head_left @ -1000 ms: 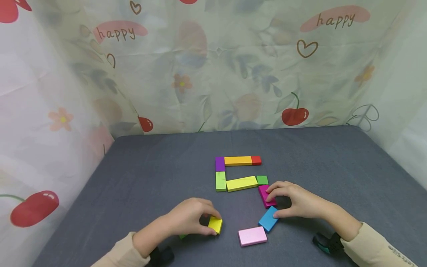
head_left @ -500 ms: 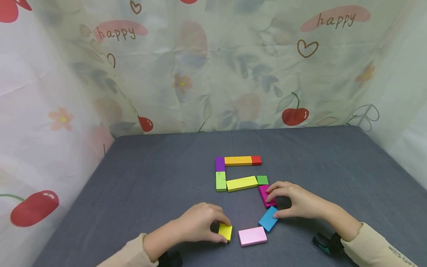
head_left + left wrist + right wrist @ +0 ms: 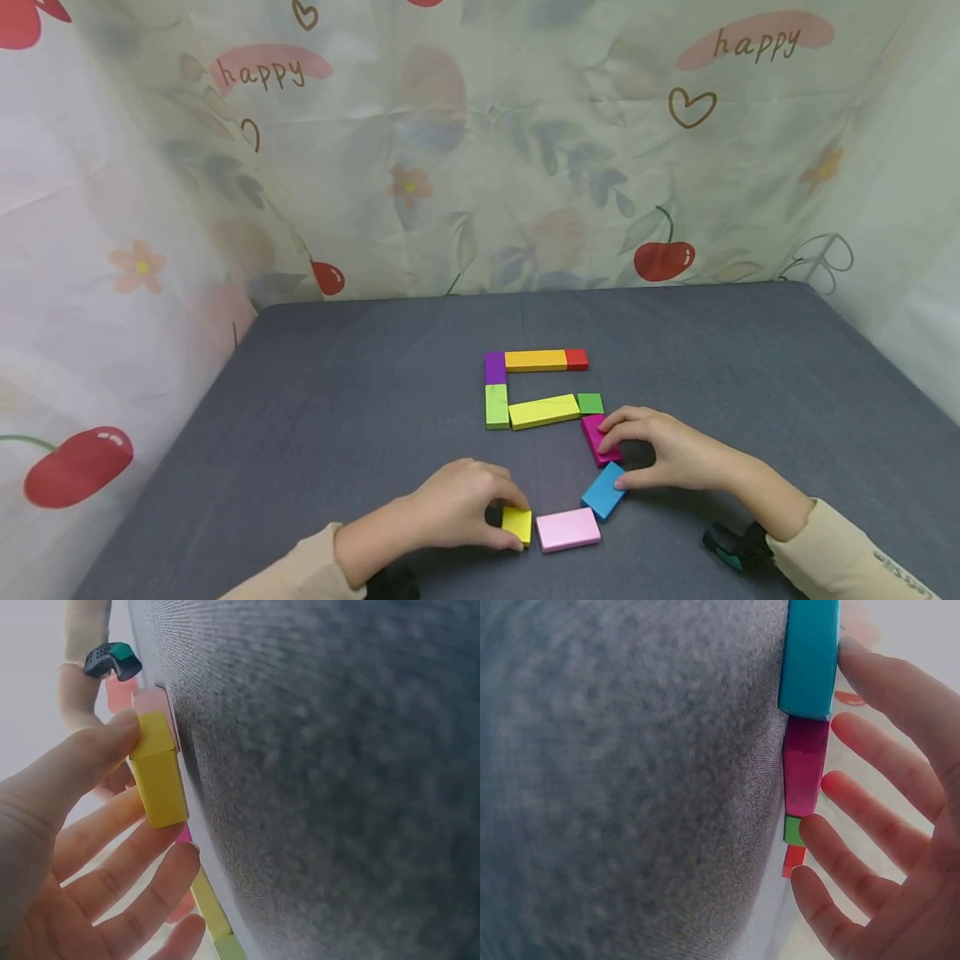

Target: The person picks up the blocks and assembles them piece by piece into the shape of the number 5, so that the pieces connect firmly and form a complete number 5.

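My left hand (image 3: 463, 507) pinches a small yellow block (image 3: 517, 526) between thumb and fingers, low at the table, just left of a pink block (image 3: 567, 530). In the left wrist view the yellow block (image 3: 160, 769) stands end-on, with the pink block (image 3: 154, 701) right behind it. My right hand (image 3: 667, 450) rests its fingertips on a magenta block (image 3: 596, 433) and its thumb on the edge of a blue block (image 3: 603, 492). In the right wrist view its fingers are spread and loosely extended beside the blue block (image 3: 810, 660) and magenta block (image 3: 806, 765).
Farther back, a connected row runs from a green block (image 3: 590, 404) through a long yellow block (image 3: 543, 412), light green block (image 3: 497, 407), purple block (image 3: 495, 367) and orange block (image 3: 535, 361) to a red block (image 3: 576, 359). A patterned curtain (image 3: 480, 167) hangs behind the dark table (image 3: 337, 375).
My left hand has carried the small yellow block rightward and slightly nearer, up to the pink block's left end. The right hand has stayed in place.
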A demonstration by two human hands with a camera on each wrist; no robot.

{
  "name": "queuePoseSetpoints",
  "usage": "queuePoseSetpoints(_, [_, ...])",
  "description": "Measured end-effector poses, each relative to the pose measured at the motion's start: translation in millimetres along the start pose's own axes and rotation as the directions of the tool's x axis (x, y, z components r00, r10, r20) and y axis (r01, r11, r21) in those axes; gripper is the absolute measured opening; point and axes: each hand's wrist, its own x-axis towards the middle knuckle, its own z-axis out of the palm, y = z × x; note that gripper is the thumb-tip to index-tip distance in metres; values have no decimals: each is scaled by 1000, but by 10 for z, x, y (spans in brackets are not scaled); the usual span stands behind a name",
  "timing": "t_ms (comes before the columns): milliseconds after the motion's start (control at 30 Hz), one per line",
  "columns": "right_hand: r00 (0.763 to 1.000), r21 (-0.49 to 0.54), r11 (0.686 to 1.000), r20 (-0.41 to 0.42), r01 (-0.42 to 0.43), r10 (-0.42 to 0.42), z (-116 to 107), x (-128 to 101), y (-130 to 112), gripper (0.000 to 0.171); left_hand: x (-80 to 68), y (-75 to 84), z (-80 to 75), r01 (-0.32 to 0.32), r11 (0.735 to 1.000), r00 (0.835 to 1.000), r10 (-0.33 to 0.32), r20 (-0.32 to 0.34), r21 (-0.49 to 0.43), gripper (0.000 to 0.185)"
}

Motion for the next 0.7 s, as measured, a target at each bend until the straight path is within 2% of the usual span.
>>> queuePoseSetpoints(700, [1000, 9, 1000, 15, -9, 9, -10, 1, -13, 32, 62, 18, 27, 10, 1000, 1000, -10, 21, 9, 31])
